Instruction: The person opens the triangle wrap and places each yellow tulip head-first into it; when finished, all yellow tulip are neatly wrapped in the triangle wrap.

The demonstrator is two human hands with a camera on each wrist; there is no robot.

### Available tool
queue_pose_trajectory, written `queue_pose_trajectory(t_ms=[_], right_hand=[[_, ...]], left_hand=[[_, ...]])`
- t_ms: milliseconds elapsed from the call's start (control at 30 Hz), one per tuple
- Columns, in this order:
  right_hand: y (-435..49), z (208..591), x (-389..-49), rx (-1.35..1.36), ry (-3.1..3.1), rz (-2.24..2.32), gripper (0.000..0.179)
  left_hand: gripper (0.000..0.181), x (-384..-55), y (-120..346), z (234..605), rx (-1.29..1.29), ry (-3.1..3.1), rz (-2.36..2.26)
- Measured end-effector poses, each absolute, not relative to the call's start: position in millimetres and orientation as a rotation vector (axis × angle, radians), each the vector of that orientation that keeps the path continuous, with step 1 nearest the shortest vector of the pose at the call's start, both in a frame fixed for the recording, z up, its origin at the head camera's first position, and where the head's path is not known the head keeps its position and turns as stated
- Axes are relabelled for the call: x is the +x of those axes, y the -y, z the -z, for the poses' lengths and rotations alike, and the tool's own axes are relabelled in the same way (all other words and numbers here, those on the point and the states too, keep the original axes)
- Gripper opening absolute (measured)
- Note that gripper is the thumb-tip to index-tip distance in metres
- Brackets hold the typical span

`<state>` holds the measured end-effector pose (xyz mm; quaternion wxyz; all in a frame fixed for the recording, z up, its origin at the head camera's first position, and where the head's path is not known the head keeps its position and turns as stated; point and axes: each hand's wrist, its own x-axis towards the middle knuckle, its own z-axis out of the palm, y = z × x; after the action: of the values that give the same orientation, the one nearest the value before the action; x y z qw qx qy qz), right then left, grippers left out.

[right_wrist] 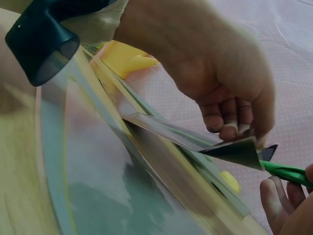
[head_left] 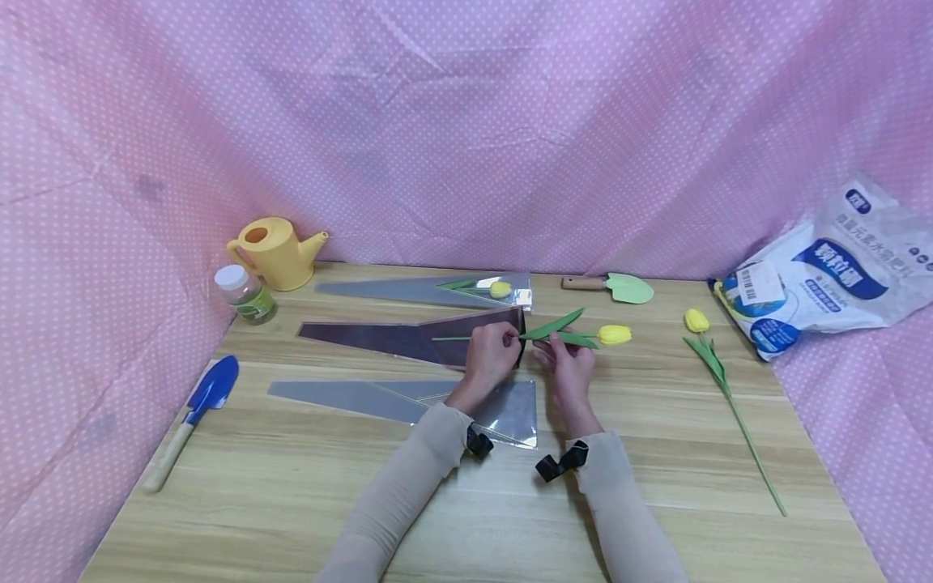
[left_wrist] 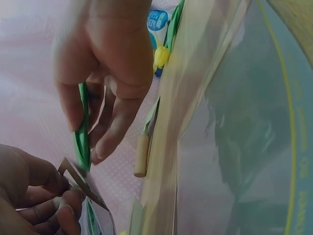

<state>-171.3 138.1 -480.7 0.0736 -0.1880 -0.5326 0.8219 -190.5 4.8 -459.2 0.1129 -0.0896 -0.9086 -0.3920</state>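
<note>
My left hand (head_left: 492, 352) pinches the mouth edge of a dark tapered flower sleeve (head_left: 364, 335), the middle one of three on the table. The sleeve's mouth stands raised and parted in the right wrist view. My right hand (head_left: 571, 379) holds a yellow artificial tulip (head_left: 615, 334) by its green leaves and stem, just right of that mouth. Its stem runs left past my left fingers and shows along the sleeve; the leaves and bloom are outside. In the left wrist view the green leaves (left_wrist: 82, 147) point down at the sleeve's opening.
Behind lies a clear sleeve (head_left: 386, 291) with a yellow tulip inside; another clear sleeve (head_left: 321, 392) lies in front. A loose tulip (head_left: 743, 429) and a fertilizer bag (head_left: 824, 275) are right. Around stand a watering can (head_left: 280, 255), jar (head_left: 251, 298), blue trowel (head_left: 211, 389) and green trowel (head_left: 628, 288).
</note>
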Motion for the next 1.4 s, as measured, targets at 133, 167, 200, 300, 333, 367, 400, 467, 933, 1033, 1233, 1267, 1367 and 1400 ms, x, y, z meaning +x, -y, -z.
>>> queue_pose_trajectory(t_ms=[133, 167, 200, 300, 333, 367, 400, 467, 933, 1033, 1233, 1267, 1367, 1400], right_hand=[[-134.4, 480.5, -170.9, -0.556, 1.636, -2.444, 0.022], [-133.9, 480.2, -170.7, -0.553, 1.65, -2.437, 0.023], [-133.7, 479.9, -170.6, -0.551, 1.661, -2.433, 0.024], [-135.3, 478.2, -170.4, -0.543, 1.651, -2.471, 0.022], [-136.4, 477.5, -170.5, -0.543, 1.621, -2.5, 0.02], [-137.8, 476.4, -170.4, -0.541, 1.586, -2.533, 0.018], [-139.2, 475.3, -170.5, -0.544, 1.542, -2.567, 0.016], [-141.9, 472.4, -170.2, -0.541, 1.446, -2.631, 0.013], [-143.1, 472.9, -168.8, -0.589, 1.349, -2.613, 0.006], [-140.9, 474.2, -169.2, -0.563, 1.358, -2.605, 0.007], [-135.9, 474.6, -168.6, -0.531, 1.38, -2.568, 0.005], [-135.0, 474.2, -168.3, -0.529, 1.392, -2.559, 0.005], [-132.6, 473.1, -167.9, -0.521, 1.427, -2.526, 0.004], [-132.2, 472.9, -167.8, -0.516, 1.444, -2.514, 0.004]], left_hand=[[0.012, -189.8, -6.0, 459.7, -0.27, 2.648, 1.173], [0.012, -189.7, -6.2, 459.8, -0.274, 2.642, 1.178], [0.011, -189.7, -6.2, 459.8, -0.278, 2.637, 1.186], [0.011, -190.6, -5.6, 459.9, -0.275, 2.615, 1.193], [0.011, -191.2, -5.2, 460.0, -0.272, 2.608, 1.19], [0.011, -191.7, -4.7, 460.0, -0.266, 2.602, 1.189], [0.011, -192.3, -4.1, 460.2, -0.26, 2.596, 1.188], [0.011, -193.4, -2.8, 460.1, -0.244, 2.591, 1.195], [0.011, -191.8, -3.2, 458.0, -0.252, 2.612, 1.221], [0.011, -190.9, -3.8, 457.8, -0.266, 2.596, 1.207], [0.012, -189.5, -4.7, 456.8, -0.267, 2.581, 1.2], [0.012, -189.4, -4.9, 456.7, -0.264, 2.583, 1.199], [0.012, -189.2, -5.4, 455.8, -0.258, 2.581, 1.195], [0.011, -189.1, -5.5, 455.3, -0.258, 2.576, 1.198]])
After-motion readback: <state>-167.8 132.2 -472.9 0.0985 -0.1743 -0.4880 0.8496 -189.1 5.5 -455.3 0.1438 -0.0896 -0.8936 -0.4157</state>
